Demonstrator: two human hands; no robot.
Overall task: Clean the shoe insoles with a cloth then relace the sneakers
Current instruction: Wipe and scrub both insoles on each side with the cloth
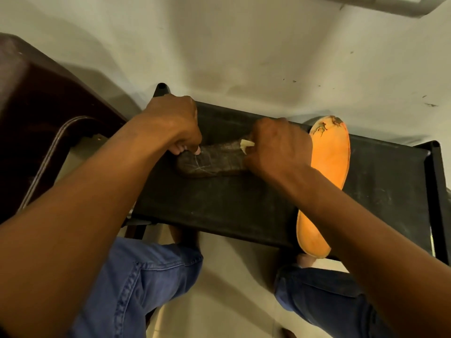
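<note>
Your left hand pinches the left end of a dark grey insole that lies flat across the middle of the black table, fingers curled down onto its edge. Your right hand grips a small pale cloth, fingers curled round it, and presses it on the insole's right end. An orange insole lies to the right, partly under your right forearm, its near end overhanging the table's near edge.
</note>
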